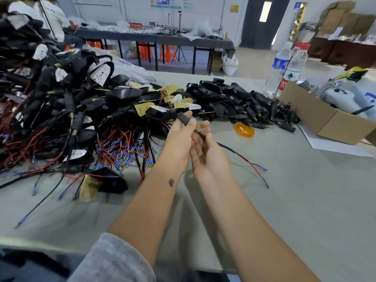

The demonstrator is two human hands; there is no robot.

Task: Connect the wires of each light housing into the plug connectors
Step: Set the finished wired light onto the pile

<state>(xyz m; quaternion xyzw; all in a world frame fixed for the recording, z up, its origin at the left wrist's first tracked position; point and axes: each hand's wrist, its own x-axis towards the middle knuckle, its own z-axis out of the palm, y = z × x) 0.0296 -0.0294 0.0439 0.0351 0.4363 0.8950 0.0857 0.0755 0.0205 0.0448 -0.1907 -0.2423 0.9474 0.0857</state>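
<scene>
My left hand grips the black rubber stem of a black light housing held above the table. My right hand lies palm up just right of it, pinching the black sleeved cable that comes out of the stem. That cable runs right over the table and splits into a red wire and a black wire, each ending in a blue-sleeved terminal. A heap of black plug connectors lies beyond my hands to the right.
A tall pile of wired housings fills the left, red and black leads spilling toward me. An orange lens lies near the connectors. A cardboard box and two water bottles stand at right.
</scene>
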